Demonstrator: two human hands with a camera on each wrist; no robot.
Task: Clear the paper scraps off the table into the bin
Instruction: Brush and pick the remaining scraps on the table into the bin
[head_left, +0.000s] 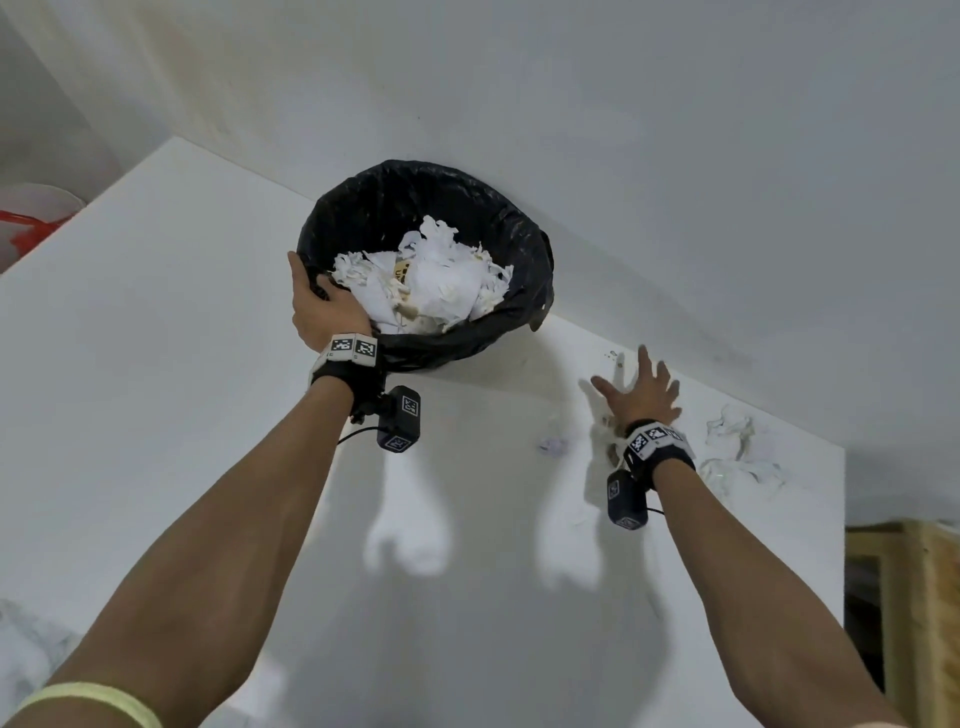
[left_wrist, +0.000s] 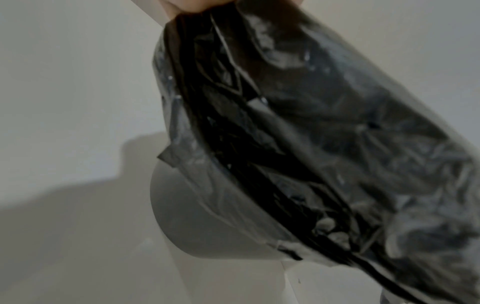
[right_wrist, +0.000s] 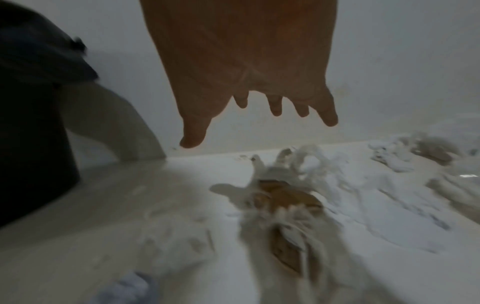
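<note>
A grey bin (left_wrist: 207, 216) with a black liner (head_left: 467, 208) sits at the back of the white table (head_left: 156, 364), tipped toward me. It holds a heap of torn white paper (head_left: 441, 280). My left hand (head_left: 322, 306) grips its near-left rim through the liner (left_wrist: 311, 123). My right hand (head_left: 641, 395) hovers with fingers spread, holding nothing, over torn white and brown paper scraps (right_wrist: 285, 195) near the wall. More scraps (head_left: 732, 436) lie to the right of that hand. In the right wrist view the palm (right_wrist: 249, 82) faces down above the scraps, which are blurred.
The wall (head_left: 675, 156) runs right behind the bin and the scraps. The table ends at the right, where a wooden crate (head_left: 924, 597) stands lower down. A small bluish scrap (head_left: 553, 445) lies left of my right wrist. A white container with something red (head_left: 31, 228) is far left.
</note>
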